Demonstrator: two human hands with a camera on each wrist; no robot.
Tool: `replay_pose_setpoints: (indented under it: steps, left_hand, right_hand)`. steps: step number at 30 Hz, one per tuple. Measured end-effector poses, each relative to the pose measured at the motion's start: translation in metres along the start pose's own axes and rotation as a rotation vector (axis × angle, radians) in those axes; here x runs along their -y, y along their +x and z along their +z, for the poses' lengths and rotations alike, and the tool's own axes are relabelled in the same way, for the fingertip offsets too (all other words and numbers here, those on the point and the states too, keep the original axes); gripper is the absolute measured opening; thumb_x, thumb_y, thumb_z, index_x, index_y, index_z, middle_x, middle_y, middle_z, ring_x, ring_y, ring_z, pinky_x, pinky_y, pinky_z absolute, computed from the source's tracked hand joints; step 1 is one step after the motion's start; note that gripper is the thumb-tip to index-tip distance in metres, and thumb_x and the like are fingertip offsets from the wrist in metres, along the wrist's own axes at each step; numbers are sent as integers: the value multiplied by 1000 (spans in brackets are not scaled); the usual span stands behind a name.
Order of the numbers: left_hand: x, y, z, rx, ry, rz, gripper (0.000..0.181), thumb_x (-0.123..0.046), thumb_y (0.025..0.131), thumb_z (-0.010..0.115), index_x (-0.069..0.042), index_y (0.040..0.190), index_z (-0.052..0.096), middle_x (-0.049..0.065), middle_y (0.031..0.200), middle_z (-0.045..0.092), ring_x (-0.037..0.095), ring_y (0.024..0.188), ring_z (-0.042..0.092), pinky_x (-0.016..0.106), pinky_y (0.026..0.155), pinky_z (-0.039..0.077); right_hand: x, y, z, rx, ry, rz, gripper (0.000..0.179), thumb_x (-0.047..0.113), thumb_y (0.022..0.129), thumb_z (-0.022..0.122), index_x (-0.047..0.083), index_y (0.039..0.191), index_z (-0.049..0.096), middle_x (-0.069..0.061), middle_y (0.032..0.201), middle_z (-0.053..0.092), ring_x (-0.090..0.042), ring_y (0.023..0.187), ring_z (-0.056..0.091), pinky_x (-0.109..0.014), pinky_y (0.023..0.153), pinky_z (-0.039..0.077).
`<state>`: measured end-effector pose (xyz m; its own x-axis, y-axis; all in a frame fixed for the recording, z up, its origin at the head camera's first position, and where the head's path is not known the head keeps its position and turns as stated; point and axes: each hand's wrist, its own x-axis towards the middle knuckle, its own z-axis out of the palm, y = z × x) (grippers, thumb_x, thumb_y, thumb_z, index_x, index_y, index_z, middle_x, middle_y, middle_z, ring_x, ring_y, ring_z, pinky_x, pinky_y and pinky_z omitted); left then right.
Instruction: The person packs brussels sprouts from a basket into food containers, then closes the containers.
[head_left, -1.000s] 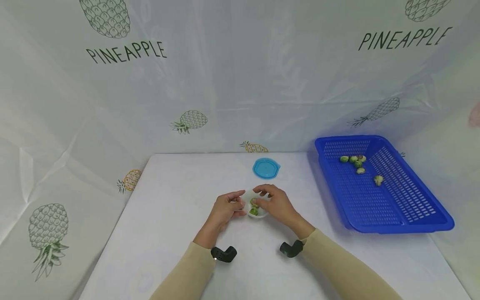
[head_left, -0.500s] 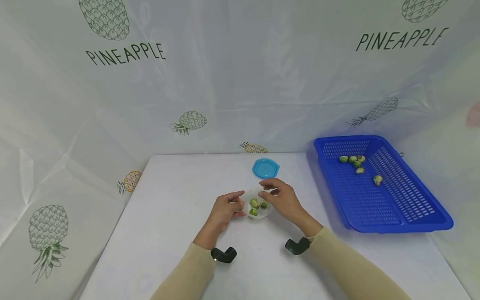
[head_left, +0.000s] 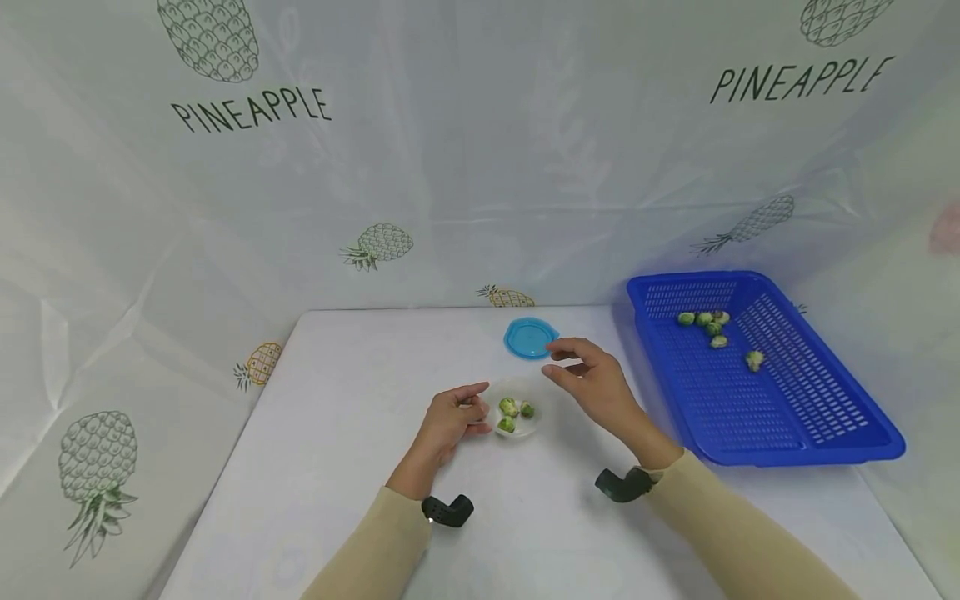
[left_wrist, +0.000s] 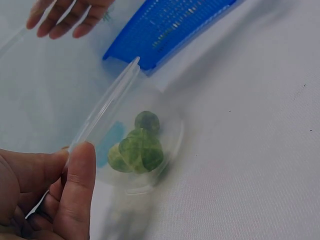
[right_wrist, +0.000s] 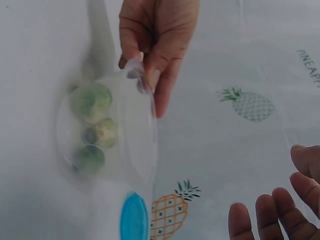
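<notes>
Steadily, my left hand (head_left: 448,417) holds the translucent bowl (head_left: 528,426), thumb and fingers pinching its rim at the side nearest that hand, as my left wrist view shows closely. Three Brussels sprouts (head_left: 509,407) sit together in the bowl. My right hand (head_left: 600,387) hangs between the bowl and the blue basket (head_left: 757,421), its fingers gently bent and parted from the thumb, with a gap between the tips. Those fingertips are near the light blue lid (head_left: 527,339), which lies on the white surface (head_left: 345,408) just beyond the bowl; whether they touch it I cannot tell. Over on my right, the basket carries a small cluster of sprouts (head_left: 714,328) toward its far end, and a single loose sprout (head_left: 754,360) lies nearer me, apart from them. Behind everything, a pale sheet (head_left: 480,142) bears printed pineapples.
</notes>
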<state>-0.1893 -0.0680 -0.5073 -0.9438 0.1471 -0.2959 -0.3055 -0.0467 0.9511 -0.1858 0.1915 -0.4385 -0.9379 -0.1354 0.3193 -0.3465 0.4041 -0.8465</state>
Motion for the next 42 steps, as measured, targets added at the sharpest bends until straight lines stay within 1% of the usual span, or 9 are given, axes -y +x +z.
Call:
replay_pose_setpoints:
  steps: [4, 9, 15, 19, 24, 32, 34, 38, 42]
  left_hand:
    - [1, 1, 0, -4, 5, -3, 46, 6, 99, 64, -4, 144, 64, 6, 104, 56, 17, 88, 66, 29, 77, 67]
    - [3, 1, -1, -5, 7, -5, 47, 6, 99, 64, -4, 145, 63, 7, 105, 57, 16, 87, 65, 32, 81, 67]
    - [3, -1, -1, -3, 4, -12, 47, 6, 99, 64, -4, 145, 63, 7, 105, 56, 14, 86, 64, 32, 81, 67]
    - [2, 0, -2, -7, -4, -15, 47, 8, 98, 64, -3, 144, 64, 7, 105, 56, 13, 85, 64, 28, 76, 67]
    - [2, -1, -1, -14, -2, -21, 47, 7, 98, 64, -5, 143, 65, 7, 106, 56, 14, 85, 64, 26, 75, 66]
    - [2, -1, -1, -10, 16, -18, 46, 6, 99, 64, -6, 144, 65, 6, 106, 56, 14, 86, 64, 28, 77, 67]
    - [2, -1, -1, -11, 26, -16, 46, 5, 99, 64, -6, 144, 65, 6, 105, 56, 16, 87, 65, 28, 78, 67]
    - [2, -1, -2, -17, 44, -13, 45, 4, 100, 65, -8, 144, 65, 6, 106, 56, 17, 88, 66, 30, 80, 67]
    - [0, -3, -2, -18, 51, -13, 45, 3, 100, 66, -8, 144, 65, 5, 106, 56, 17, 89, 66, 31, 82, 67]
  right_hand:
    - [5, 1, -10, -37, 22, -56, 32, 6, 96, 77, 5, 127, 72, -16, 126, 70, -30, 116, 67, -16, 88, 57]
    - [17, 2, -33, -35, -29, -40, 34, 8, 99, 74, 6, 132, 69, -16, 130, 69, -28, 117, 66, -9, 87, 54]
    - [25, 4, -71, -43, -99, -10, 37, 18, 102, 73, 10, 138, 68, -13, 130, 70, -4, 114, 64, -5, 89, 51]
    - [23, 6, -102, -53, -109, 8, 39, 21, 104, 70, 11, 141, 65, -2, 128, 69, 4, 115, 59, -5, 90, 49]
    - [12, 7, -138, -66, -115, 77, 41, 27, 104, 70, 15, 143, 64, 12, 126, 68, 3, 117, 58, -5, 89, 49]
    - [-17, 3, -188, -51, -189, 182, 49, 37, 104, 68, 25, 150, 59, 13, 132, 64, 7, 120, 53, -9, 83, 47]
    - [-24, 4, -199, -61, -190, 187, 50, 37, 104, 69, 25, 151, 58, 13, 132, 64, 6, 121, 52, -9, 84, 46]
    - [-40, 5, -220, -81, -213, 181, 50, 35, 104, 69, 23, 151, 59, 13, 132, 65, 6, 122, 50, -3, 85, 39]
    - [-58, 4, -238, -66, -284, 221, 53, 43, 103, 67, 24, 152, 57, 14, 133, 62, 11, 116, 48, -4, 81, 38]
